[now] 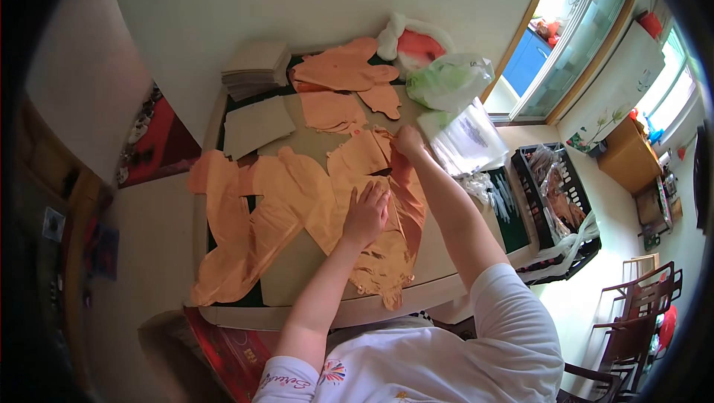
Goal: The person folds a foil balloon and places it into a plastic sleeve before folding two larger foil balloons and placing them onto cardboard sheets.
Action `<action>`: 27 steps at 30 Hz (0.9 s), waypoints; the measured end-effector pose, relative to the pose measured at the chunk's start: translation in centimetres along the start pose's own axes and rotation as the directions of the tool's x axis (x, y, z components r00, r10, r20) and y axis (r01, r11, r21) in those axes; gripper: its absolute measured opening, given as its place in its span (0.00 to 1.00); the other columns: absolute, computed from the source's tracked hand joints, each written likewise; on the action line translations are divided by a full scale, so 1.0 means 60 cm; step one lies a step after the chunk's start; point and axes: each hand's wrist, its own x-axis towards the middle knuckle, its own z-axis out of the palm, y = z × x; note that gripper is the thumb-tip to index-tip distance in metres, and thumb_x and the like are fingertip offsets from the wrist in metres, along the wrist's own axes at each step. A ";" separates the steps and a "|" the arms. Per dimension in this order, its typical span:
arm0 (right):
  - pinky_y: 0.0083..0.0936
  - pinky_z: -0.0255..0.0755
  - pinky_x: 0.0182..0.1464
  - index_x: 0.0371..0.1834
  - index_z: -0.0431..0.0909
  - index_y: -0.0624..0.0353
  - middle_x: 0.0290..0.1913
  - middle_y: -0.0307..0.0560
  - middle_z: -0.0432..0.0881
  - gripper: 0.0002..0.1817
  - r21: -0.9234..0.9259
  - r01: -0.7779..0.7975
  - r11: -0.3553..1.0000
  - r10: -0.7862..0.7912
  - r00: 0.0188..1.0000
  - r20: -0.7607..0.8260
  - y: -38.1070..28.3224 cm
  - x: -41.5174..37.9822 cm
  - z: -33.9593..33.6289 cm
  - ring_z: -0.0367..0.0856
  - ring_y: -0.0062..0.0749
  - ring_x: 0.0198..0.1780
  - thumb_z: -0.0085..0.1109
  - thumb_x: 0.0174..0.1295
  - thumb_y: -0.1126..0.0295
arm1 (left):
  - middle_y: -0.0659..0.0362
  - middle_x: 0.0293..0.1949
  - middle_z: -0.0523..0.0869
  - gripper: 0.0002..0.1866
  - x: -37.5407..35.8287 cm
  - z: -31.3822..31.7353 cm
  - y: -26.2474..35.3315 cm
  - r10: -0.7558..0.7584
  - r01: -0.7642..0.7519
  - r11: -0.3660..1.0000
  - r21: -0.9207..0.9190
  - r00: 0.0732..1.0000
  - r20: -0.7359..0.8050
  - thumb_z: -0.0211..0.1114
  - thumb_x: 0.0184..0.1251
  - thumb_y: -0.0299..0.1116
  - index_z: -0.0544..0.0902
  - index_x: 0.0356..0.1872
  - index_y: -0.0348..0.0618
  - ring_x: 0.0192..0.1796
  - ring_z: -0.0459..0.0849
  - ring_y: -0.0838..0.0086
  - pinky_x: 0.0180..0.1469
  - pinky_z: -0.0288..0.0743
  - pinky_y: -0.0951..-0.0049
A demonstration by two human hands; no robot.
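Note:
My left hand [366, 215] lies flat on a shiny orange-gold foil piece [383, 254], its fingers extended over the surface. Farther up, my right hand [407, 141] has its fingers closed at the top edge of this piece; the fingertips are small in view. A smaller folded orange piece [361, 153] is beside the right hand. To the left, large flat foil shapes [286, 187] with rounded ends overlap on the table. More orange foil shapes [335, 68] lie at the back, above another flat piece [331, 111].
Grey-brown sheets [256, 65] are stacked at the back left, with a loose board [260, 126] before them. Clear plastic sleeves [465, 139] and a green-white bag [450, 82] lie at the back right. A black crate [558, 195] with packets stands right of the table [282, 317].

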 end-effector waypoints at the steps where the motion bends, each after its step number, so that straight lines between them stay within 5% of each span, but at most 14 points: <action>1: 0.43 0.78 0.53 0.40 0.84 0.62 0.47 0.61 0.84 0.12 0.000 0.000 1.000 0.000 1.000 0.002 0.007 0.014 0.016 0.83 0.53 0.52 0.60 0.56 0.67 | 0.51 0.65 0.72 0.21 0.001 0.000 -0.001 0.001 -0.001 1.000 0.004 1.000 -0.008 0.54 0.68 0.36 0.76 0.62 0.47 0.70 0.66 0.59 0.71 0.56 0.46; 5: 0.43 0.78 0.50 0.31 0.86 0.60 0.40 0.58 0.85 0.11 0.053 -0.019 0.998 0.024 0.995 -0.101 0.014 0.024 0.029 0.84 0.53 0.46 0.62 0.51 0.65 | 0.52 0.65 0.73 0.22 -0.001 0.004 -0.003 0.004 -0.004 1.000 0.019 1.000 -0.027 0.55 0.68 0.36 0.75 0.62 0.47 0.71 0.66 0.60 0.71 0.56 0.47; 17: 0.43 0.76 0.51 0.38 0.83 0.57 0.43 0.57 0.84 0.11 0.081 0.018 0.997 -0.015 1.000 -0.027 -0.011 0.003 -0.034 0.82 0.53 0.48 0.63 0.52 0.67 | 0.57 0.66 0.71 0.23 -0.001 0.005 -0.001 -0.040 0.038 0.997 0.061 0.999 0.033 0.55 0.68 0.39 0.74 0.64 0.51 0.73 0.62 0.66 0.69 0.49 0.33; 27: 0.48 0.75 0.49 0.48 0.72 0.61 0.43 0.64 0.82 0.14 0.141 0.141 0.980 -0.103 0.964 -0.245 -0.008 -0.010 -0.025 0.81 0.59 0.48 0.55 0.59 0.73 | 0.57 0.69 0.69 0.23 0.002 -0.005 0.002 -0.075 0.069 0.995 0.066 0.992 0.104 0.53 0.70 0.40 0.73 0.65 0.53 0.74 0.60 0.67 0.70 0.46 0.32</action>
